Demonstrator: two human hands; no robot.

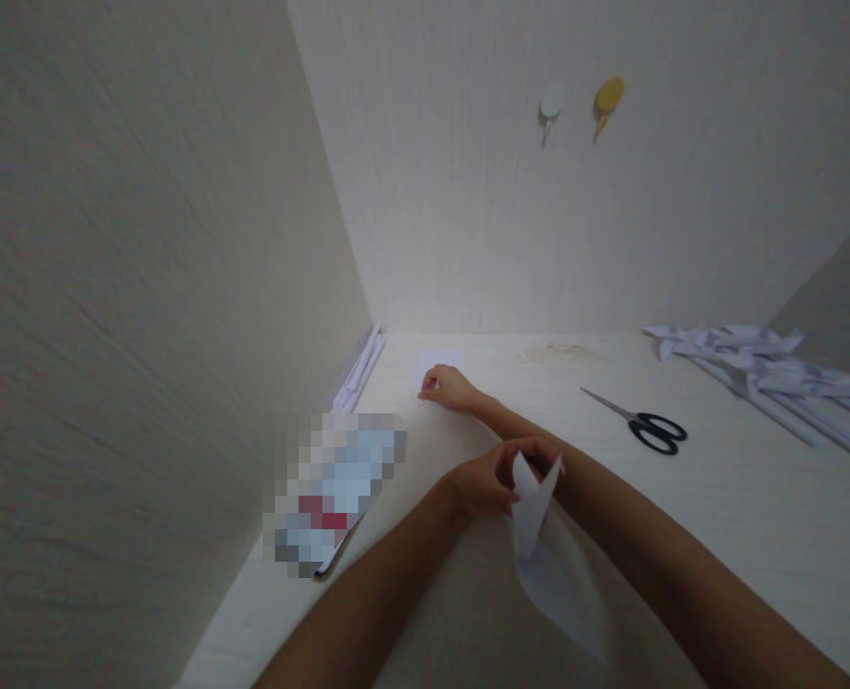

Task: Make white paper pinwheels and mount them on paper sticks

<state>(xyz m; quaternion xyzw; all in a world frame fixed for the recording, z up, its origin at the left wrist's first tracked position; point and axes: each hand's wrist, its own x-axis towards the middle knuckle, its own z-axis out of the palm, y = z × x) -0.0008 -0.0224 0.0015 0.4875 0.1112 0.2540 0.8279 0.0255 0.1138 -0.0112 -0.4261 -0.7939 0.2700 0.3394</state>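
Observation:
My left hand [489,478] is closed around a folded white paper [554,579] with two pointed tips sticking up between the fingers. The paper's wider lower part hangs toward me and looks blurred. My right hand [450,388] is stretched farther forward, its forearm passing just beyond the left hand. Its thumb and fingers are curled together low over the table, at the near edge of a small pale sheet [439,359]. Whatever may be between those fingertips is too small to make out.
Scissors with black handles [656,433] lie to the right. Paper pinwheels on rolled sticks [762,359] are heaped at the far right. Rolled white paper tubes [360,368] lie along the left wall. A pixelated flat device [343,493] is at left. Hooks [610,96] hang on the back wall.

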